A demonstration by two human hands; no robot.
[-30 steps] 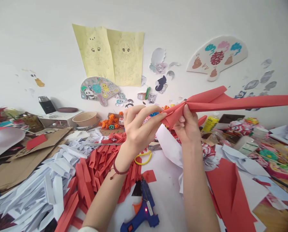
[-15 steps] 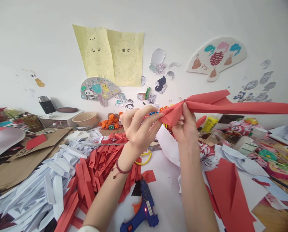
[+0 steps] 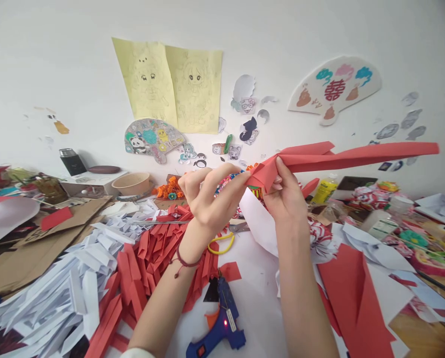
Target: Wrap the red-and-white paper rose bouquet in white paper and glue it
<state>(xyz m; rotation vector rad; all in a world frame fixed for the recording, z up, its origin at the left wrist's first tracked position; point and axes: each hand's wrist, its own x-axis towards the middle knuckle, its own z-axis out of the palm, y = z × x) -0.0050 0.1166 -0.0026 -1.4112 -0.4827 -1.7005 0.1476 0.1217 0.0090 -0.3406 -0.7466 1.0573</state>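
A long folded strip of red paper (image 3: 349, 158) is held up in the air, stretching out to the right. My left hand (image 3: 215, 194) pinches its left end between thumb and fingertips. Just right of that, my right hand (image 3: 287, 194) grips the paper close to its creased fold, thumb on the near side. Part of the fold is hidden behind the right fingers. Below the hands, a blue hot glue gun (image 3: 222, 323) with a lit red light lies on white paper. Left of it are a pile of folded red paper pieces (image 3: 159, 253) and a pile of folded white ones (image 3: 76, 278).
Scissors with yellow handles (image 3: 222, 244) lie behind the glue gun. Red paper sheets (image 3: 357, 298) rest at the right, brown cardboard (image 3: 32, 248) at the left. Farther back stand a beige bowl (image 3: 131, 184), a black thermos (image 3: 71, 162) and a yellow bottle (image 3: 325, 190).
The red paper's far right end has swung up and left, so its tip now shows inside the view. Both hands keep their hold, and the left hand has shifted slightly left.
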